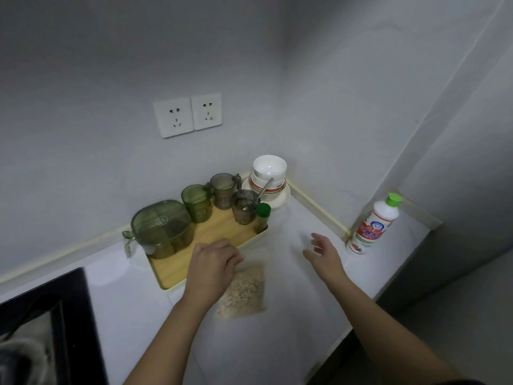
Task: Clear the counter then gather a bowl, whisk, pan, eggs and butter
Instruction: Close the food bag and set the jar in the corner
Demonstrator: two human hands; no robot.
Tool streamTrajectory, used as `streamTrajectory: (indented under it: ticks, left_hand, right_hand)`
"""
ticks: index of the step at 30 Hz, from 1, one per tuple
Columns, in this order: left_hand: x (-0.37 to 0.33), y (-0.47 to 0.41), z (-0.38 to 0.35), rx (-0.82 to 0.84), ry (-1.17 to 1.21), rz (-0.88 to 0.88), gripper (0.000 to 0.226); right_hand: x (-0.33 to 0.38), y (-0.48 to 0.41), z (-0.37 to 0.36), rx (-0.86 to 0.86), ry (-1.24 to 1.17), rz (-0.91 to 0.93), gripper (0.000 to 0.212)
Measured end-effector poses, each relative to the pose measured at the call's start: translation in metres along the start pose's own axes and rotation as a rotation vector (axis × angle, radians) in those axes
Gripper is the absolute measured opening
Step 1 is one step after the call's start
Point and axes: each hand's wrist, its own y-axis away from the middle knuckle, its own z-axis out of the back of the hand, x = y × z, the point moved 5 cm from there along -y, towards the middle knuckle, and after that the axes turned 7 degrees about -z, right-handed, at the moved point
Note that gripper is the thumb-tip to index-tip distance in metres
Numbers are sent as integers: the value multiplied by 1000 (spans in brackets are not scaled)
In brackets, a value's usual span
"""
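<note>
A clear plastic bag of pale oat-like flakes (244, 290) lies on the white counter (291, 343) in front of a wooden tray (213, 234). My left hand (213, 265) pinches the top of this bag with curled fingers. My right hand (323, 252) hovers open over the counter to the right, fingers spread, holding nothing. White bowls (269, 169) are stacked on a plate (280, 200) in the corner, with a spoon leaning against them.
The tray carries a green lidded container (162, 227), three tinted cups (195, 201) and a green-capped spice jar (262, 218). A white bottle with a green cap (374, 223) stands at the right wall. A black stove (47, 323) is at the left. The counter edge drops off on the right.
</note>
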Motion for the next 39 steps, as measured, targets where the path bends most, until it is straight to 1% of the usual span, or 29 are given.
streamTrajectory:
  ticks: [2, 3, 4, 6, 10, 15, 19, 23, 24, 26, 29, 32, 34, 37, 39]
  left_hand:
    - [7, 3, 4, -13, 6, 14, 28]
    - [10, 3, 5, -18, 6, 19, 28]
    - [14, 3, 7, -23, 3, 28, 28]
    - [22, 3, 9, -29, -16, 58, 29]
    - [32, 5, 3, 14, -63, 80, 32]
    - [49, -14, 7, -2, -94, 86, 29]
    - [64, -45, 18, -32, -131, 91, 29]
    - [85, -62, 18, -25, -147, 185, 19]
    - [91, -65, 14, -16, -152, 210, 19]
    - [101, -66, 6, 23, -161, 258, 21]
    - [116, -67, -4, 29, -140, 330, 22]
    - [130, -76, -8, 29, -133, 392, 22]
    - [136, -79, -11, 29, -128, 447, 21]
    - [138, -70, -13, -19, -104, 506, 12]
    - [133, -58, -11, -81, -79, 510, 30]
  right_hand:
    - [28, 15, -27, 275, 73, 119, 39]
    - [41, 22, -39, 385, 98, 165, 34]
    - [52, 28, -49, 460, 119, 203, 30]
    - [66, 34, -68, 535, 157, 257, 25]
    - [72, 27, -95, 523, 320, 370, 18]
    - [100, 6, -103, 460, 365, 466, 10]
    - [135, -19, -109, 456, 358, 520, 18]
    - [155, -34, -120, 431, 370, 597, 19]
    - [156, -37, -125, 433, 370, 600, 23]
    - [151, -43, -136, 450, 376, 568, 28]
    - [145, -57, -152, 459, 337, 508, 14]
    - [150, -67, -163, 456, 290, 470, 10]
    - [152, -68, -170, 465, 248, 440, 11]
    - [146, -69, -180, 495, 174, 365, 16]
    - [139, -68, -183, 543, 106, 309, 12]
